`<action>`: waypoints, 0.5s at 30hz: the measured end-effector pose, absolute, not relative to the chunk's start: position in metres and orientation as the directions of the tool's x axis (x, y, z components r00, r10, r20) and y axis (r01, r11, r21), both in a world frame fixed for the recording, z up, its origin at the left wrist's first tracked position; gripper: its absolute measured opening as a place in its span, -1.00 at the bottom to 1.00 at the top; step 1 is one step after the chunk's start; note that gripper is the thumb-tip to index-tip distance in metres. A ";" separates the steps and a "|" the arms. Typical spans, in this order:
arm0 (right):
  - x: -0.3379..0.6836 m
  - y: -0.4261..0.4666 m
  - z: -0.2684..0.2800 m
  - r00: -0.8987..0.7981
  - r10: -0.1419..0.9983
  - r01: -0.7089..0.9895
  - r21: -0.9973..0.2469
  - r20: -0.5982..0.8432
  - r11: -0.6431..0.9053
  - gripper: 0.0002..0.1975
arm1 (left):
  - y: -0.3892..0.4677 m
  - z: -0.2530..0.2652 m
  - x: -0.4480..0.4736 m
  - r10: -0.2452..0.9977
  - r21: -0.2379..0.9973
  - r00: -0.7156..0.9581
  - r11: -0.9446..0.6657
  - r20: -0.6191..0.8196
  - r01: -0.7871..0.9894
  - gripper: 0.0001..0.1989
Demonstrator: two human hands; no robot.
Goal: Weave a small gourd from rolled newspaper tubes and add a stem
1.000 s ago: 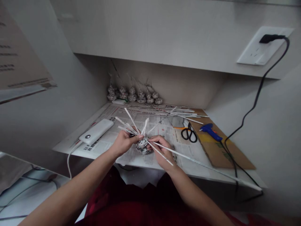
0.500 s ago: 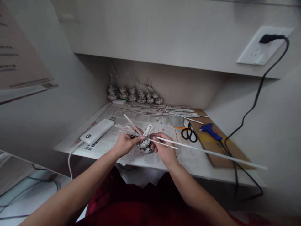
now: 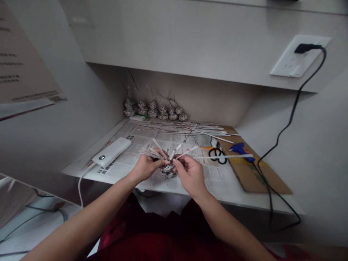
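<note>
A round ball woven from rolled newspaper (image 3: 168, 171) sits near the front edge of the table, with several paper sticks fanning out of its top. My left hand (image 3: 148, 165) is closed on the ball's upper left side, thumb pressed at the base of the sticks. At the upper right, my right hand (image 3: 190, 172) pinches a paper stick (image 3: 187, 152) against the weave, thumb and fingers together. A long white paper stick (image 3: 223, 157) reaches out to the right from behind this hand. Fingers cover part of the ball.
Several gourd-shaped woven pieces (image 3: 163, 113) stand along the back wall. Loose paper sticks (image 3: 185, 127) lie before them. A white power bank (image 3: 112, 152) rests at left. At right are black-handled scissors (image 3: 219, 156) and a blue glue gun (image 3: 240, 149) on cardboard (image 3: 268, 179), its cord running to a socket (image 3: 300, 56).
My right hand has turned and its fingertips now pinch at the top of the ball. The long stick has swung from pointing down right to nearly level; a shorter one now points up right.
</note>
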State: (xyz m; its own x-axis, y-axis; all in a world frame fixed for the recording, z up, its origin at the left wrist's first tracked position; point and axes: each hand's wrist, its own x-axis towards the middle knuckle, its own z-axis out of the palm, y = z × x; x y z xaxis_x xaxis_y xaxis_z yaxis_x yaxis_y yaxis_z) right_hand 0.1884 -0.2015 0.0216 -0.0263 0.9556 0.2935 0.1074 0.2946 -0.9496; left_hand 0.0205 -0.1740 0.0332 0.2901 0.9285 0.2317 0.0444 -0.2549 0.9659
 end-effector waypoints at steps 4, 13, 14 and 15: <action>0.187 -0.193 0.020 -0.047 0.956 0.050 -0.955 0.288 0.291 -0.83 | -0.175 0.034 0.021 0.936 0.967 0.273 -0.247 0.223 0.055 -0.82; 0.190 -0.209 0.031 -0.044 0.897 0.448 -0.794 0.440 0.411 -0.84 | -0.176 0.033 0.027 0.941 0.961 0.224 -0.271 0.252 0.056 -0.86; 0.191 -0.209 0.031 -0.046 0.889 0.479 -0.771 0.456 0.420 -0.83 | -0.176 0.034 0.028 0.940 0.961 0.232 -0.270 0.250 0.058 -0.86; 0.192 -0.208 0.030 -0.047 0.886 0.490 -0.762 0.462 0.423 -0.82 | -0.176 0.034 0.028 0.940 0.962 0.240 -0.265 0.243 0.064 -0.86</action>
